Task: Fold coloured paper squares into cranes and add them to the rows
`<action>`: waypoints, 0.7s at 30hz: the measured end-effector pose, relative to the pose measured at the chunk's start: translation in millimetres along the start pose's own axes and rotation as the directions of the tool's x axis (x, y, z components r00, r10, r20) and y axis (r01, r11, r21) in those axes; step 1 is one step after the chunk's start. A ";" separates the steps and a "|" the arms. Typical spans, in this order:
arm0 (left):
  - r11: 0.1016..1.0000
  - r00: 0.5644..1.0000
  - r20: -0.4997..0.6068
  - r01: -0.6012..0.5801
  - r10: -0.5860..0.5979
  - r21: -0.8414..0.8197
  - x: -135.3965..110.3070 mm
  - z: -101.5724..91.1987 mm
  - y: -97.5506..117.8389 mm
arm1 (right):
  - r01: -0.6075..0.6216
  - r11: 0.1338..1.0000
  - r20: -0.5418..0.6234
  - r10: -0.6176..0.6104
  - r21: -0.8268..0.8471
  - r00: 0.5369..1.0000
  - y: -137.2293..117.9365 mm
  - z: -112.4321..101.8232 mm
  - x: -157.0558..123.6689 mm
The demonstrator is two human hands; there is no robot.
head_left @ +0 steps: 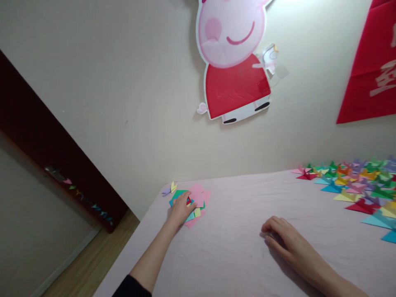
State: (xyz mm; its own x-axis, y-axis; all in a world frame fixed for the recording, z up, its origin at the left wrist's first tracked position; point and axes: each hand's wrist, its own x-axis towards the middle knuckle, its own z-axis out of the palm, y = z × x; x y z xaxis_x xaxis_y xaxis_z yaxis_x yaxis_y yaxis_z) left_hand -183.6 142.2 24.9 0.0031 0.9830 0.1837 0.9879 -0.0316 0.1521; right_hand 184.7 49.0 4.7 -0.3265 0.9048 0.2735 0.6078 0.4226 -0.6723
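My left hand point(181, 210) reaches far forward onto a loose stack of coloured paper squares point(198, 197) near the far left corner of the pink-covered surface point(235, 255). Its fingers lie flat on the sheets, touching a red and a teal one. My right hand point(283, 237) rests palm down on the cloth closer to me, fingers loosely curled, with nothing in it. A small yellow and a purple folded paper piece point(171, 189) sit just beyond the stack.
Many folded paper cranes point(355, 185) in several colours cover the far right of the surface. A cartoon pig cut-out point(235, 62) and a red banner point(371, 66) hang on the wall. The surface's left edge drops to a wooden floor point(93, 260).
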 end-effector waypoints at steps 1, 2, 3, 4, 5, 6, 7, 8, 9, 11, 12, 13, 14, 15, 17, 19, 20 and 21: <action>1.000 1.000 0.019 -0.006 0.006 0.002 5.2 1.2 3.5 | -0.002 1.000 0.004 0.002 0.000 1.000 -0.3 -0.1 -0.1; 1.000 0.999 0.038 -0.010 0.010 0.006 10.3 2.5 6.6 | -0.003 1.000 0.008 0.003 0.000 1.000 -1.0 -0.3 -0.2; 1.000 0.999 0.053 -0.012 0.011 0.011 15.2 3.8 9.3 | -0.005 1.000 0.011 0.005 0.000 1.000 -1.9 -0.7 -0.4; 1.000 0.998 0.065 -0.011 0.010 0.018 19.9 5.0 11.5 | -0.006 1.000 0.013 0.006 -0.001 1.000 -3.2 -1.2 -0.5; 1.000 0.997 0.074 -0.007 0.005 0.027 24.3 6.0 13.3 | -0.009 1.000 0.010 0.009 -0.001 1.000 -4.7 -1.8 -0.6; 0.999 0.997 0.081 0.002 -0.005 0.038 28.5 6.9 14.6 | -0.013 1.000 0.011 0.013 -0.002 1.000 -6.4 -2.4 -0.6; 0.999 0.996 0.088 0.010 -0.015 0.049 32.4 7.7 15.6 | -0.016 1.000 0.009 0.016 -0.003 1.000 -8.1 -3.1 -0.5; 0.998 0.995 0.097 0.017 -0.023 0.058 35.9 8.4 16.3 | -0.020 1.000 0.006 0.020 -0.004 1.000 -9.6 -3.8 -0.3; 0.998 0.994 0.106 0.022 -0.029 0.066 38.9 9.0 16.7 | -0.025 1.000 0.010 0.025 -0.004 1.000 -11.0 -4.5 -0.1; 0.996 0.992 0.117 0.030 -0.039 0.082 43.2 10.2 17.2 | -0.035 0.999 0.007 0.035 -0.008 0.999 -12.7 -5.4 0.6; 0.996 0.992 0.117 0.032 -0.042 0.089 44.5 10.8 17.6 | -0.039 0.999 0.006 0.039 -0.012 0.999 -13.1 -5.6 1.0; 0.995 0.992 0.115 0.034 -0.045 0.096 45.2 11.4 18.0 | -0.040 0.999 0.005 0.040 -0.015 0.999 -13.1 -5.8 1.3; 0.994 0.993 0.111 0.037 -0.048 0.101 45.5 11.9 18.5 | -0.039 0.999 0.005 0.039 -0.017 0.999 -12.8 -5.8 1.6; 0.994 0.993 0.105 0.039 -0.050 0.105 45.6 12.3 19.0 | -0.034 0.999 0.005 0.035 -0.018 0.999 -12.2 -5.7 1.7; 0.993 0.994 0.096 0.043 -0.054 0.108 45.6 12.3 19.2 | -0.023 1.000 0.006 0.023 -0.016 1.000 -10.4 -5.2 1.4; 0.994 0.995 0.087 0.043 -0.052 0.104 45.7 10.3 17.1 | -0.012 1.000 0.007 0.013 -0.011 1.000 -8.0 -4.4 0.8; 0.994 0.995 0.082 0.041 -0.049 0.099 45.7 8.3 14.7 | -0.008 1.000 0.013 0.008 -0.009 1.000 -6.8 -4.0 0.5; 0.995 0.996 0.077 0.038 -0.046 0.093 45.2 5.5 11.3 | -0.006 1.000 0.010 0.007 -0.009 1.000 -5.7 -3.6 0.3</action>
State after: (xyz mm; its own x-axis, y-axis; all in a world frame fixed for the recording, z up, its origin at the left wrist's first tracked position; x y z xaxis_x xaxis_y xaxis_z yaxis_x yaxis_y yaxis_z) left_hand -171.4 187.4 29.6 -0.0300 0.9944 0.1016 0.9974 0.0232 0.0681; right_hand 183.7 47.0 11.0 -0.3295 0.9070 0.2623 0.6164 0.4172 -0.6678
